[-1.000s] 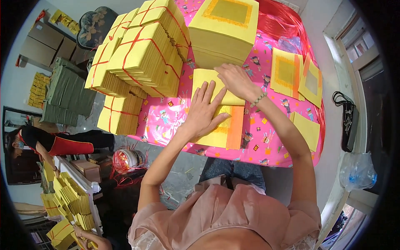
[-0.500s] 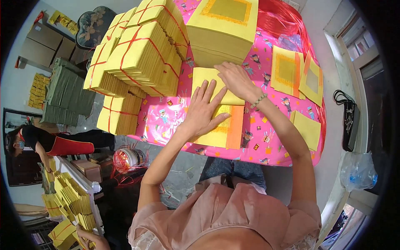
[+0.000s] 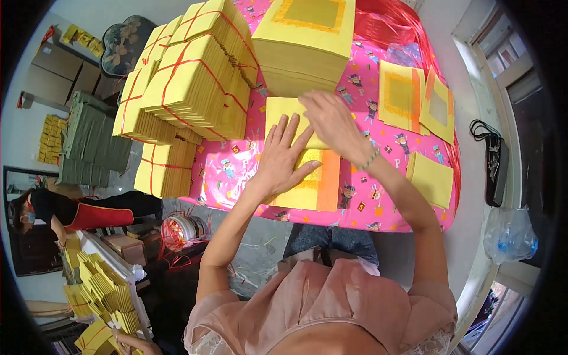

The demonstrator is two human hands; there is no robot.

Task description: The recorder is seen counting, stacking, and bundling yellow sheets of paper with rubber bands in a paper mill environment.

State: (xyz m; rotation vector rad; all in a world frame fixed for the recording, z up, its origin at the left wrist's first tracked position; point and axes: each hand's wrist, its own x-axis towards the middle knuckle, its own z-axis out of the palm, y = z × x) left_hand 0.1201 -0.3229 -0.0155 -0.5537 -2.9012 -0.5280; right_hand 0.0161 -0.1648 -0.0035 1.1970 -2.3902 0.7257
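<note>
A sheet of yellow paper (image 3: 296,200) lies near the table's front edge, its far part folded over toward me. A gold patch and an orange strip (image 3: 329,183) show on its near part. My left hand (image 3: 287,154) rests flat on the paper with fingers spread, spanning the folded flap. My right hand (image 3: 334,121) is at the far edge of the folded flap (image 3: 281,109), its fingertips on or just above the paper. Its fingers are stretched forward and slightly bent, with nothing visible in them. A bracelet circles the right wrist.
Tall yellow paper stack (image 3: 302,59) stands just beyond my hands. Red-tied paper bundles (image 3: 195,77) are piled at the left. Loose sheets (image 3: 402,94) and a small folded pile (image 3: 430,180) lie right, near red plastic string (image 3: 390,26). Another person (image 3: 89,210) works at a side table.
My right hand has shifted a little left and toward me along the fold's far edge. My left hand stays flat on the paper. The whole view has shifted slightly.
</note>
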